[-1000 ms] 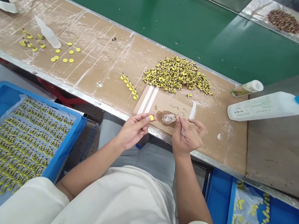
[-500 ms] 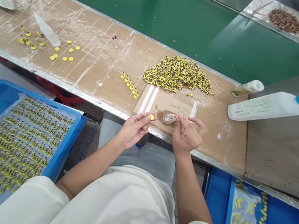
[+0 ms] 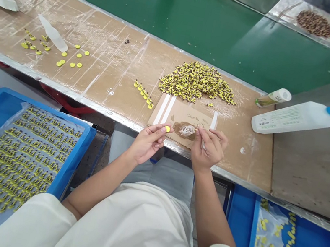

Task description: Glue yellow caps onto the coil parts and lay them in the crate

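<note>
Between thumb and fingertips, my left hand (image 3: 148, 143) pinches a round yellow disc (image 3: 167, 129) at the table's front edge. My right hand (image 3: 208, 150) is closed in a pinch beside a wet, whitish glue patch (image 3: 187, 131) on a cardboard sheet (image 3: 165, 119); a tiny yellow bit shows at its fingertips, too small to make out. Behind the sheet lies a big pile of small yellow and dark pieces (image 3: 198, 80). A short row of yellow discs with dark parts on them (image 3: 143, 93) sits left of the sheet.
A white bottle with blue nozzle (image 3: 294, 117) and a small tube (image 3: 273, 98) lie at right. Loose yellow discs (image 3: 79, 55) and a white spatula-like piece (image 3: 52, 33) are at left. Blue trays with yellow pieces flank me, left (image 3: 76, 163) and right (image 3: 253, 228).
My right hand has shifted very slightly right, with its fingertips a little off the glue patch. My left hand keeps its hold on the disc.
</note>
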The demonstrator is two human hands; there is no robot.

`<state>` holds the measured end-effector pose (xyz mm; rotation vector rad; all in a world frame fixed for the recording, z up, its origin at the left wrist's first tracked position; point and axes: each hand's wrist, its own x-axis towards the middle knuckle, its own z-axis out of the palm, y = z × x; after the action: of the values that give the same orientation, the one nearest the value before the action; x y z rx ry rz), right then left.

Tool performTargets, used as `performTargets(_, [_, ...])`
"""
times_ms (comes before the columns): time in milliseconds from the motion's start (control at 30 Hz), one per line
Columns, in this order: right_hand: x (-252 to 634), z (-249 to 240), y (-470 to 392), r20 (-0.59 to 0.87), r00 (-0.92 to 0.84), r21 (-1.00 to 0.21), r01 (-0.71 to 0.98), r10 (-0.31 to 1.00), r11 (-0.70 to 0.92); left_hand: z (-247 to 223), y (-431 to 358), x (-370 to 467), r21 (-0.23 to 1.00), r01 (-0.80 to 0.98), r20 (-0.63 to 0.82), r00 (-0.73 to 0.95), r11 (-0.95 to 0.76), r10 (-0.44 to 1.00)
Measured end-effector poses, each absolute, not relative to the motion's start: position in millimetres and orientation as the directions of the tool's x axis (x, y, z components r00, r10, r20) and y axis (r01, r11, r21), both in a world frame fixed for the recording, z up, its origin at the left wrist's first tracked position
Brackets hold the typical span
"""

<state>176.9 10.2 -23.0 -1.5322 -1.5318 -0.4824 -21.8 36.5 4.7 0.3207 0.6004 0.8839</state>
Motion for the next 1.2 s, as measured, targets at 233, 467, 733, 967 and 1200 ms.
performTargets(233, [178,-24,11,0.787,0.142,-0.309,0.933,0.6,0.185,6,37,-22,0.489,-0.631,-0.361,0.481,0.602,0.799])
performTargets(467, [177,-24,11,0.751,0.19,-0.329,0.938,0.632,0.111,9,37,-22,0.458,-0.651,-0.381,0.472,0.605,0.795])
performTargets(733, [175,-21,11,0.747,0.213,-0.356,0.928,0.629,0.109,14,38,-22,0.449,-0.654,-0.427,0.441,0.608,0.789])
performTargets(967, [176,-12,10,0.774,0.21,-0.379,0.91,0.598,0.17,12,36,-22,0.47,-0.647,-0.406,0.445,0.6,0.798])
performTargets(1200, [178,-17,10,0.743,0.176,-0.332,0.934,0.645,0.128,10,35,-21,0.48,-0.652,-0.395,0.437,0.587,0.808])
